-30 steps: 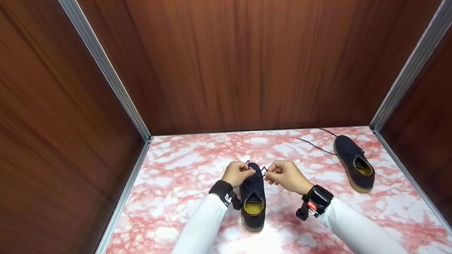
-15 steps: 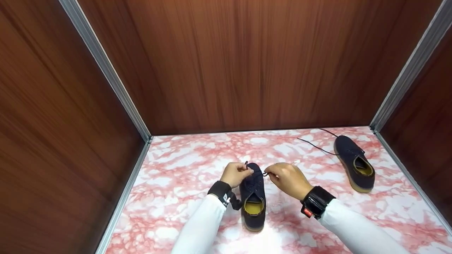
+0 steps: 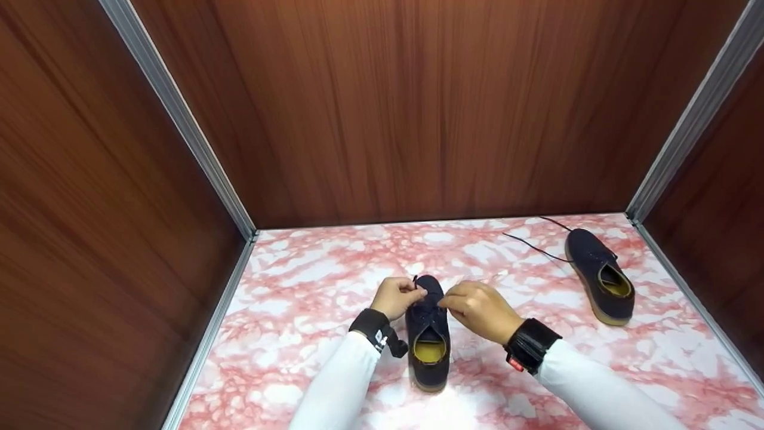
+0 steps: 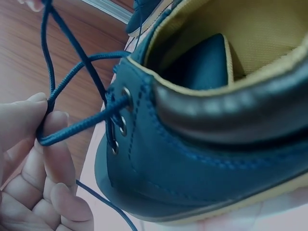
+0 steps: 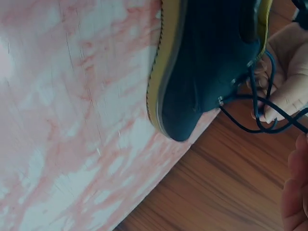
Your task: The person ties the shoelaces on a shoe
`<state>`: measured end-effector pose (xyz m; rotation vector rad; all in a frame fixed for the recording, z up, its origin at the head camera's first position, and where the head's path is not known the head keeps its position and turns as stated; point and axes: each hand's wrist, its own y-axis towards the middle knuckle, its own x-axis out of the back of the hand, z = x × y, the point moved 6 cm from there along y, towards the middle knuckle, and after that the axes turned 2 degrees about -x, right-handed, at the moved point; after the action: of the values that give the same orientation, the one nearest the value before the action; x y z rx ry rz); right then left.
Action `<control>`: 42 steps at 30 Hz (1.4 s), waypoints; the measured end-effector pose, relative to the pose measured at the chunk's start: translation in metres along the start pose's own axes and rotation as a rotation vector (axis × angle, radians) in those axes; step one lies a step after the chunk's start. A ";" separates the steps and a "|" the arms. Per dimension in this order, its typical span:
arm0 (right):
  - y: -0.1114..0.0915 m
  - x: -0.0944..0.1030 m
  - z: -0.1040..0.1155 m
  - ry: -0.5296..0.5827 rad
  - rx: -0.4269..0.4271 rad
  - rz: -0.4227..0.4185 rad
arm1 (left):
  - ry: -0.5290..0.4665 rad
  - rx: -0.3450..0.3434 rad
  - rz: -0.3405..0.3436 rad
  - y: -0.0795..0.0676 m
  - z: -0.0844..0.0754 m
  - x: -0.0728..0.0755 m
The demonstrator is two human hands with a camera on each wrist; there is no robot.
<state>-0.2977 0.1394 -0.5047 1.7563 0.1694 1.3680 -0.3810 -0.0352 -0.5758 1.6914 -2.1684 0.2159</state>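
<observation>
My left fingers (image 4: 57, 161) are pinching a bend of braided lace (image 4: 79, 126), while my right fingers (image 3: 458, 300) are pinching another stretch above the navy lace-up shoe (image 3: 431, 375), which is standing upright, toe away from me, on the marbled bench (image 3: 310, 310). The lace is probably going to handle light and limp, best gripped near that bend; the smooth upper (image 4: 187, 175) is carrying metal-rimmed eyelets (image 4: 126, 92) above a tan sole (image 5: 168, 48).

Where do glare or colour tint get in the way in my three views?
Head: a glare patch whitens the marbled surface beside the near shoe; left wrist: bluish cast, shine along the padded collar; right wrist: bluish cast, that shoe dark and short on detail.
</observation>
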 end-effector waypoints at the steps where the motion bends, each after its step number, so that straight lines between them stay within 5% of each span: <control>1: -0.001 -0.002 0.001 0.000 0.002 0.006 | 0.001 -0.003 0.001 -0.001 0.001 0.000; 12: -0.012 -0.025 0.006 -0.020 -0.047 0.058 | 0.037 0.021 0.033 -0.008 0.017 0.000; 23: -0.017 -0.029 -0.001 0.112 -0.178 0.198 | 0.037 0.068 0.072 -0.012 0.027 -0.001; 35: -0.032 -0.034 -0.059 0.341 -0.695 0.273 | -0.040 0.124 0.114 -0.016 0.035 0.000; 42: -0.033 -0.050 -0.073 0.498 -0.839 0.319 | -0.066 0.151 0.138 -0.016 0.038 -0.002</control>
<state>-0.3657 0.1701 -0.5632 0.7494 -0.3878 1.7454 -0.3725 -0.0510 -0.6127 1.6492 -2.3740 0.3753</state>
